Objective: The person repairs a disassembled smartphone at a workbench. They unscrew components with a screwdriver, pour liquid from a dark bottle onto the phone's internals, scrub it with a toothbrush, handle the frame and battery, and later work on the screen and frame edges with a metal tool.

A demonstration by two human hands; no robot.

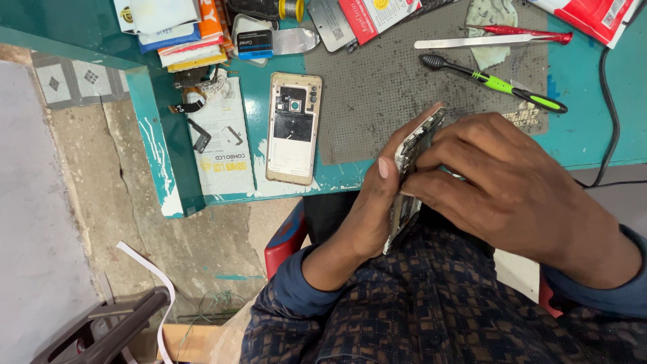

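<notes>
Hands are gripping an opened phone (412, 168) edge-on: left hand (374, 202) cradling it, right hand (499, 182) fingers pinching its frame. Its gold back cover (293, 128) is already lying detached on the teal bench (579, 135); the internals are still looking unfinished.

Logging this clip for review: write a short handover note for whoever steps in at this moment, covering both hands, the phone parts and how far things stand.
Left hand: cradles the opened phone body on edge, above the lap.
Right hand: fingers closed over the same phone body from the other side.
Gold back cover: already off, lying inside up on the teal table, left of the grey mat.
Green-handled tool, metal spudger and red-handled tool lie unused on the mat.
Left: phone body open, cover not refitted.
</notes>
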